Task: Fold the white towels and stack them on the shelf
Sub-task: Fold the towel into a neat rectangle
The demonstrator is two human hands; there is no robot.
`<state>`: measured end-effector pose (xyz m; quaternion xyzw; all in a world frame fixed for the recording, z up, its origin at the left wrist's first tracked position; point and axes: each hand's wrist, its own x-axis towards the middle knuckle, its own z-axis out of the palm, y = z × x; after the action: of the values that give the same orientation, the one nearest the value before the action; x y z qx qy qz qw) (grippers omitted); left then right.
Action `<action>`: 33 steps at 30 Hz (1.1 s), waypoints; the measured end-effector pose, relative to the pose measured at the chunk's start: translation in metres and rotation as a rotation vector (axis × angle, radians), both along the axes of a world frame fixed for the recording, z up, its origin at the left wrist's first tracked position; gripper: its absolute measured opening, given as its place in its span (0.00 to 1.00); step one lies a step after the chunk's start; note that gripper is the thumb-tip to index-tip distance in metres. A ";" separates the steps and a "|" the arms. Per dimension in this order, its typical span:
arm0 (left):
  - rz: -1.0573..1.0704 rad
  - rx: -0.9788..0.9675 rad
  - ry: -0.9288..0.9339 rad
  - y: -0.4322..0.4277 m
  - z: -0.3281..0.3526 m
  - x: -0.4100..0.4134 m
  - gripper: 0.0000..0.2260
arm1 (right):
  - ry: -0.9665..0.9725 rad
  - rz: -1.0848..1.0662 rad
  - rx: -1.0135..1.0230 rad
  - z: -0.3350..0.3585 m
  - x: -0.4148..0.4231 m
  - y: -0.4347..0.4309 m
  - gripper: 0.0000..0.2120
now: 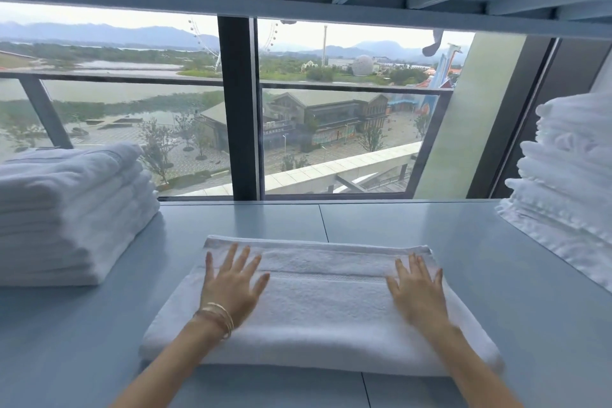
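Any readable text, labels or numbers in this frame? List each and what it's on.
No text can be read.
The sign on the building outside: blurred, too small to read.
The folded towel, left stack, right stack, shelf: no print or labels show.

The head camera sits close over the shelf's near edge, facing forward and slightly down toward the far window.

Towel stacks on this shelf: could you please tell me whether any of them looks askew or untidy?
The right stack looks untidy: its layers are ragged and jut out further toward the bottom, unlike the squared left stack. The folded towel under the left hand and right hand lies flat and straight.
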<state>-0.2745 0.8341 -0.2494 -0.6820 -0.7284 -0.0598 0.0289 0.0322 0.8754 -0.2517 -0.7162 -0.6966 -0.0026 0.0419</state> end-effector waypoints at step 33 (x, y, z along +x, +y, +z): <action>-0.261 -0.317 0.440 -0.154 0.038 0.021 0.23 | 0.019 0.391 -0.309 -0.002 -0.079 -0.109 0.42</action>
<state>-0.2535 0.6804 -0.2111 -0.7623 -0.6112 0.2005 0.0715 -0.0468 0.7665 -0.2538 -0.5656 -0.8137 0.1187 -0.0619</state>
